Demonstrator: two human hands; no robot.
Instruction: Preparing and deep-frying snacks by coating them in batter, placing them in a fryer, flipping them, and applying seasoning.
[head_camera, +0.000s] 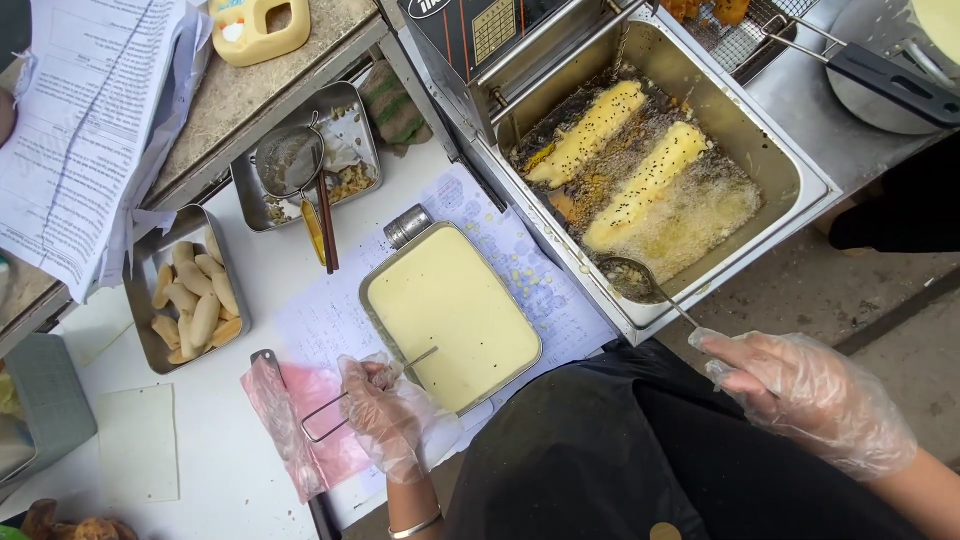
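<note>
Low in the centre-left of the frame, the gloved left hand (385, 415) has its fingers curled together, pinching a thin metal skewer (420, 357) whose tip lies over the near edge of the rectangular tray of pale yellow batter (450, 310). Just left of that hand a wire-handled tool (322, 418) lies on a pink plastic sheet (310, 430). At the lower right, the gloved right hand (805, 395) has its fingers pressed together around the thin handle of a small strainer ladle (630, 278), whose bowl dips into the near corner of the deep fryer (790, 180) at the upper centre-right. Two long battered pieces (620, 160), speckled with dark seeds, float side by side in the bubbling oil. At the left of the frame a metal tray of peeled bananas (195, 300) sits on the white table; above it another metal tray (350, 110) holds a mesh skimmer (290, 160) and scraps
</note>
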